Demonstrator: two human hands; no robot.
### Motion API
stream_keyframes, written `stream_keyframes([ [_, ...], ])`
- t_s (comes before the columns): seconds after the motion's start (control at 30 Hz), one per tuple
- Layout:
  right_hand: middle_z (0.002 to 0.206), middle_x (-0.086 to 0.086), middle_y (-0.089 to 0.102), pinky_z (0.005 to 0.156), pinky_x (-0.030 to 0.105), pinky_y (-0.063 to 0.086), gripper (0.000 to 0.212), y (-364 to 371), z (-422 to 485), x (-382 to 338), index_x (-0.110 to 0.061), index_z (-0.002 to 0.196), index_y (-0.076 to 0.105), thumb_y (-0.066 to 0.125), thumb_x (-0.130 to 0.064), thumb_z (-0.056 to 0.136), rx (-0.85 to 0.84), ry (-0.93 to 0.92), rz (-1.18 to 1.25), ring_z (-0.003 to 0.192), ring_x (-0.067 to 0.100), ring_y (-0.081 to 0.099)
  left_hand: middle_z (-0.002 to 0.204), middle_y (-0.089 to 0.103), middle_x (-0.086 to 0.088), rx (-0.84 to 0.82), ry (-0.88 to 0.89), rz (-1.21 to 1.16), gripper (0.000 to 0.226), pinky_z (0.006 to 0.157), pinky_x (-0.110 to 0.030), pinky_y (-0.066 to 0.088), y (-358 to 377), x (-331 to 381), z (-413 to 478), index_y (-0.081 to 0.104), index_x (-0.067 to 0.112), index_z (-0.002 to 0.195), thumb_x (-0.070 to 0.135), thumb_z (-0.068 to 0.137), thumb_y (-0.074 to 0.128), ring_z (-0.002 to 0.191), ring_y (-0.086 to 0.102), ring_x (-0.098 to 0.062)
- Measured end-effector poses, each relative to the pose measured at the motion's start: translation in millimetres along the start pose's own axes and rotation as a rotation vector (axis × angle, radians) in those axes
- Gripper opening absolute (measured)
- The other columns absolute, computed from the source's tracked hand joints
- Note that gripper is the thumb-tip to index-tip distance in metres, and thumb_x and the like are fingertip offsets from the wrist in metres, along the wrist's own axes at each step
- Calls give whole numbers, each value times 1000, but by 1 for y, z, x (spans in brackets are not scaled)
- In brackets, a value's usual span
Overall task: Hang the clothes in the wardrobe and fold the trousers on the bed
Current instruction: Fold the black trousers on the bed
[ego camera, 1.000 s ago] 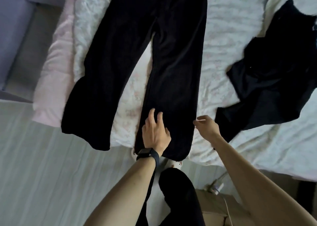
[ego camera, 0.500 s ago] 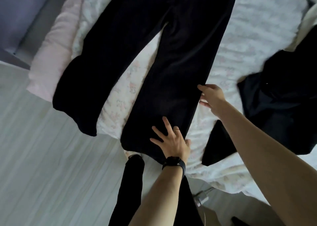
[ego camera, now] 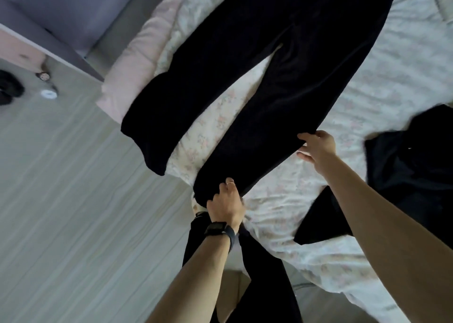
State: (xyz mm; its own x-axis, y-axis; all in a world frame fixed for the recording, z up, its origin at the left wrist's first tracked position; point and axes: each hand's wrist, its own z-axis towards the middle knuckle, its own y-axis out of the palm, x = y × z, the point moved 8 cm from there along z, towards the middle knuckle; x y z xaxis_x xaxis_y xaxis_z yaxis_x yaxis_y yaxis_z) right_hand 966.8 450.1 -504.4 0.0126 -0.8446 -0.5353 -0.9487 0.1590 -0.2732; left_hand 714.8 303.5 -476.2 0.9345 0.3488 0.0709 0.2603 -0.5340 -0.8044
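Black trousers [ego camera: 277,60] lie spread flat on the bed [ego camera: 382,82], legs apart and pointing toward me. My left hand [ego camera: 226,202], with a dark watch on the wrist, grips the hem of the right-hand leg at the bed's edge. My right hand [ego camera: 317,147] holds the outer edge of that same leg further up, thumb on top and fingers beneath the cloth. The other leg [ego camera: 157,136] hangs a little over the bed's corner.
A second dark garment [ego camera: 407,170] lies crumpled on the bed to the right. A pink pillow or quilt edge [ego camera: 137,60] runs along the bed's left side. Pale wooden floor [ego camera: 73,212] lies left, with small items [ego camera: 46,85] on it. My dark-trousered legs [ego camera: 259,273] stand below.
My left hand went from lying flat on the leg to gripping its hem. My right hand has taken the leg's outer edge. The view swung right and tilted.
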Motion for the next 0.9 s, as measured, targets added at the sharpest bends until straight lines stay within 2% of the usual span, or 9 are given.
stream_keyframes([
  [0.13,90,0,74,53,25,57,10,14,-21,-27,-18,98,65,66,-20,88,-24,-42,27,62,13,74,124,60,-8,13,-35,-5,64,78,-40,54,-21,-33,2,30,13,152,17,94,57,101,67,-29],
  [0.23,85,1,74,53,25,56,8,21,-37,-48,-18,91,66,62,-23,87,-26,-57,92,56,13,71,121,64,-7,-45,-137,-105,54,79,-39,51,-33,-74,8,42,20,146,16,94,56,106,65,-30],
  [0.3,80,1,75,52,24,55,9,31,-46,-66,-19,91,67,63,-27,89,-47,-91,114,55,14,71,119,68,-6,-47,-156,-173,42,78,-37,52,-45,-106,12,54,25,137,22,96,57,106,66,-30],
  [0.43,84,4,73,51,24,56,12,68,-66,-106,-19,95,65,66,-31,92,-149,-205,75,68,18,76,109,71,-9,9,-218,-319,30,79,-40,57,-75,-167,21,64,24,127,25,97,58,98,68,-31],
  [0.5,86,7,71,52,25,57,18,91,-78,-126,-15,96,63,67,-31,91,-174,-265,64,68,18,76,111,72,-8,35,-238,-371,28,80,-38,55,-92,-196,29,66,23,124,31,98,60,99,68,-29],
  [0.6,86,6,71,55,27,58,20,128,-91,-155,-14,92,60,69,-32,92,-183,-336,64,68,17,75,109,73,-2,94,-256,-407,29,72,-30,47,-120,-242,49,69,25,120,42,97,62,98,68,-24],
  [0.8,85,3,72,58,28,60,20,202,-90,-204,-19,86,59,69,-35,94,-87,-406,-12,67,12,75,106,73,2,158,-258,-481,25,80,-34,52,-161,-308,112,71,29,114,43,95,64,98,68,-22],
  [0.9,79,3,72,54,25,58,22,241,-77,-226,-17,82,61,69,-35,94,-20,-433,-88,65,9,74,112,73,0,149,-235,-419,29,89,-37,50,-167,-328,154,69,29,121,43,98,60,103,67,-25],
])
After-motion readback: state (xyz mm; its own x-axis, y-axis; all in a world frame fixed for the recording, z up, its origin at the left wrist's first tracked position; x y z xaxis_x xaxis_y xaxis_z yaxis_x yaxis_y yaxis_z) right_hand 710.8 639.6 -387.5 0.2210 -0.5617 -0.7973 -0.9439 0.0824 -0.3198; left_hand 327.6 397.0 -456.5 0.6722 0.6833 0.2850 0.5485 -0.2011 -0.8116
